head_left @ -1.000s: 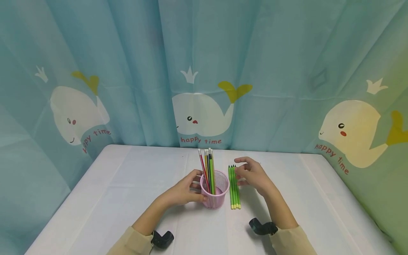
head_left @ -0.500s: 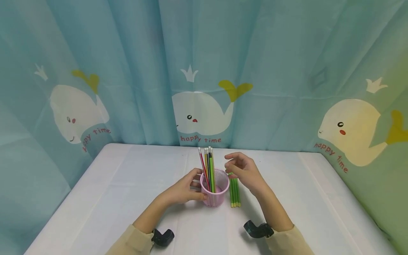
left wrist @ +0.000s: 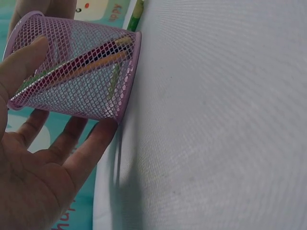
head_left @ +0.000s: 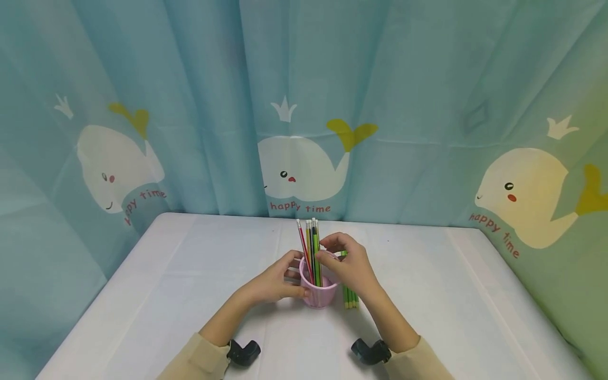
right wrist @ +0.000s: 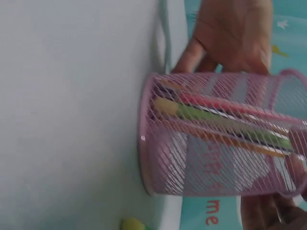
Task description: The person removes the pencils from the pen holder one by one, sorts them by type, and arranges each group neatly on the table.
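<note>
A pink mesh pencil cup point(head_left: 319, 298) stands upright on the table, with pencils in red, yellow, dark and green leaning to its left side. My left hand point(head_left: 272, 279) holds the cup from the left, thumb in front and fingers on the far side. My right hand point(head_left: 350, 263) reaches over the cup's right rim, its thumb and forefinger pinching a green pencil point(head_left: 317, 264) that stands in the cup. In the right wrist view, fingertips point(right wrist: 297, 165) show at the pencils near the cup's mouth. Several green pencils point(head_left: 350, 299) lie side by side, partly hidden under the right hand.
A white cloth covers the table point(head_left: 218, 253). Behind it hangs a blue curtain point(head_left: 408, 105) printed with whales. A black wrist-worn device point(head_left: 244, 353) sits at the left sleeve, and another black device point(head_left: 370, 352) at the right.
My right hand has moved left from above the lying green pencils to the pencils in the cup, and its fingertips have closed in. The left hand stays on the cup.
</note>
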Motion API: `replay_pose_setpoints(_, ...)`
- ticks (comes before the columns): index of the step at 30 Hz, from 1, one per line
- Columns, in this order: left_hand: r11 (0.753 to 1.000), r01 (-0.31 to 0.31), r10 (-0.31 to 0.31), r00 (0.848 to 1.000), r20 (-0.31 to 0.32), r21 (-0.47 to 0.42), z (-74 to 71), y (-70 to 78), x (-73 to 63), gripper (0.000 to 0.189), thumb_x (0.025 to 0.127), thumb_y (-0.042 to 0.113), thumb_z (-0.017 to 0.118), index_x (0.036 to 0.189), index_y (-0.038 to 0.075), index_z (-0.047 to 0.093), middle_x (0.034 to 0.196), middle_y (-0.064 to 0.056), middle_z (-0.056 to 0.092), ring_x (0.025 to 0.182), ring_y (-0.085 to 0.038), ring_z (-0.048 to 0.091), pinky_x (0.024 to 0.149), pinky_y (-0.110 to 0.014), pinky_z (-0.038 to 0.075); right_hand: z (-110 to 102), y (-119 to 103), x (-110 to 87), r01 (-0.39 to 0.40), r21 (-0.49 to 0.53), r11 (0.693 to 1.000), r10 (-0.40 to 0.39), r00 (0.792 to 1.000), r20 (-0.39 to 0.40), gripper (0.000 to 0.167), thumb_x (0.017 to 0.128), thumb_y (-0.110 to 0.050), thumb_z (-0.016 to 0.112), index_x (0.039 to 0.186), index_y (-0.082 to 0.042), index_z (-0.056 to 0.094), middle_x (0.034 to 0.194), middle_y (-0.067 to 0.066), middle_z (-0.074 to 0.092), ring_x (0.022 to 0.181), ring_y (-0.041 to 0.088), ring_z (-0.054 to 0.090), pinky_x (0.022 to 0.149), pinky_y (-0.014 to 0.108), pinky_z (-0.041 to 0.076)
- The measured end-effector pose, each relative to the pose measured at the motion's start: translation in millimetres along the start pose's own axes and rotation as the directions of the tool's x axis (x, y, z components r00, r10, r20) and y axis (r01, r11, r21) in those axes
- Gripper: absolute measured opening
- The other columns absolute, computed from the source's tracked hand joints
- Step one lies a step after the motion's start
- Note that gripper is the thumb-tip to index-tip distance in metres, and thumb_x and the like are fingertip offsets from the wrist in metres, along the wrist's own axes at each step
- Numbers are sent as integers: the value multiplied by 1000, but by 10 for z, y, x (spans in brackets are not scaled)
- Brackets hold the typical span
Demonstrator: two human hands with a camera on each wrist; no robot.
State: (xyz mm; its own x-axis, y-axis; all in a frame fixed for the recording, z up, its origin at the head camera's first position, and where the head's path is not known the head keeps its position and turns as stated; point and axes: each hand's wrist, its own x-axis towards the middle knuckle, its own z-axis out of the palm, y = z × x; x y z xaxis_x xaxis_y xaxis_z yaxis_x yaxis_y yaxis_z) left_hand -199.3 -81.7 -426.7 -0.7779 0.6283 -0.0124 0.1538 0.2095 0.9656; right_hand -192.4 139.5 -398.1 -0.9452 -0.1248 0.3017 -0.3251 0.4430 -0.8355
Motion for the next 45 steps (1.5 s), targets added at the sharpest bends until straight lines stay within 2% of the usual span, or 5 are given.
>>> replay_pose_setpoints(6, 1000, -1, 1, 1000, 8, 2, 2, 2, 6, 71, 83, 11, 78, 141, 5, 37, 132, -20, 55, 121, -36, 59, 98, -50, 52, 76, -68, -35, -17, -202, 979, 3, 998, -70, 29, 81, -29, 84, 99, -14, 68, 96, -2, 68, 89, 12, 63, 73, 27, 56)
replay_pose_setpoints(11, 1000, 1, -1, 1000, 9, -1, -2, 10, 2, 72, 83, 11, 78, 141, 4, 37, 132, -20, 55, 120, -36, 59, 99, -51, 51, 71, -88, -45, -46, -230, 972, 28, 996, -81, 22, 82, -26, 82, 95, -15, 68, 94, -1, 68, 87, 14, 64, 72, 29, 54)
replay_pose_setpoints(26, 1000, -8, 8, 1000, -2, 0, 13, 0, 2, 72, 82, 10, 79, 141, 5, 37, 132, -21, 54, 119, -37, 60, 99, -50, 52, -22, -4, -11, -88, -30, 996, 87, 996, -20, 14, 87, -21, 76, 93, -16, 64, 92, -1, 68, 90, 17, 65, 81, 37, 53)
replay_pose_setpoints(40, 1000, 4, -4, 1000, -6, 1, 7, 19, 2, 73, 81, 10, 79, 141, 4, 38, 132, -20, 55, 119, -36, 60, 99, -51, 51, -203, -52, 50, -161, 184, 970, 163, 987, 4, 18, 93, -19, 71, 99, -4, 63, 99, 11, 67, 89, 24, 67, 74, 29, 56)
replay_pose_setpoints(45, 1000, 20, -20, 1000, -12, 8, 12, 18, 3, 73, 81, 10, 80, 140, 5, 38, 132, -19, 55, 119, -35, 60, 100, -52, 50, -259, -56, 61, -166, 236, 957, 167, 986, 13, 22, 95, -19, 68, 103, -1, 61, 102, 14, 65, 90, 21, 70, 76, 34, 60)
